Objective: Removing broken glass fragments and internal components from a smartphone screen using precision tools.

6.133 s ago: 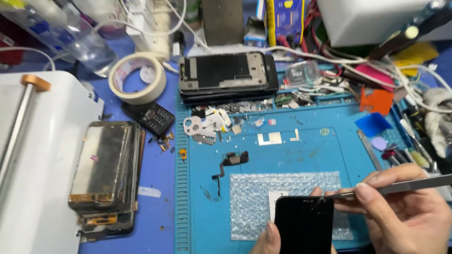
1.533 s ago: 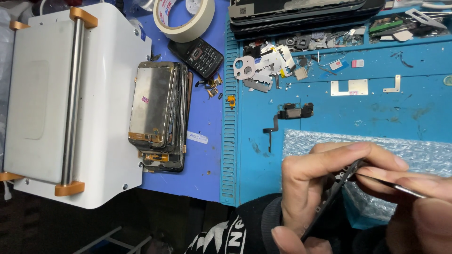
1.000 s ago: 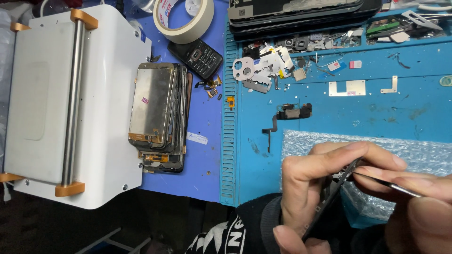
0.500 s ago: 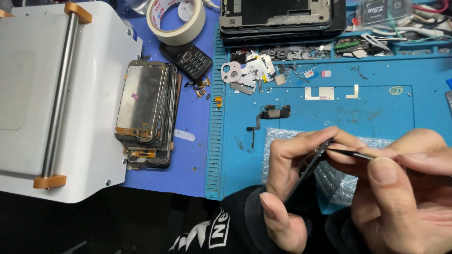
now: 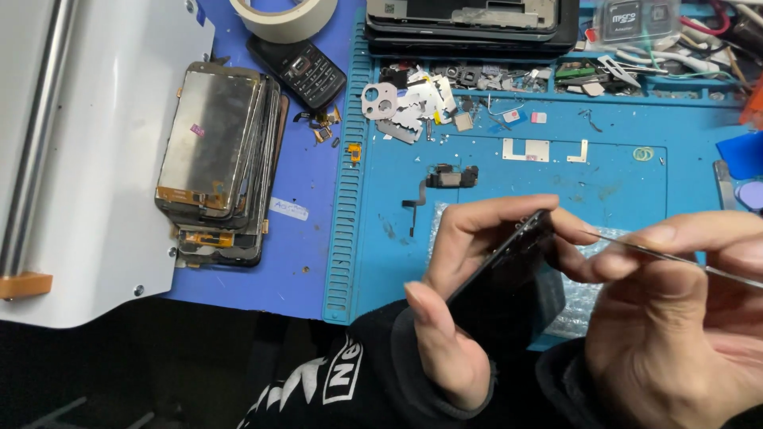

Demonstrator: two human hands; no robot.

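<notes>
The phone screen (image 5: 509, 278) looks like glossy black glass. The thin tool (image 5: 675, 256) is bright, smooth metal. The blue mat (image 5: 509, 191) appears matt and rubbery, the bubble wrap (image 5: 576, 314) clear plastic, the tape roll (image 5: 284, 17) dull paper.

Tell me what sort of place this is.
Most likely a phone repair bench: a stack of phone screens, loose small metal parts on a blue work mat, and the left hand holding a dark phone.
</notes>
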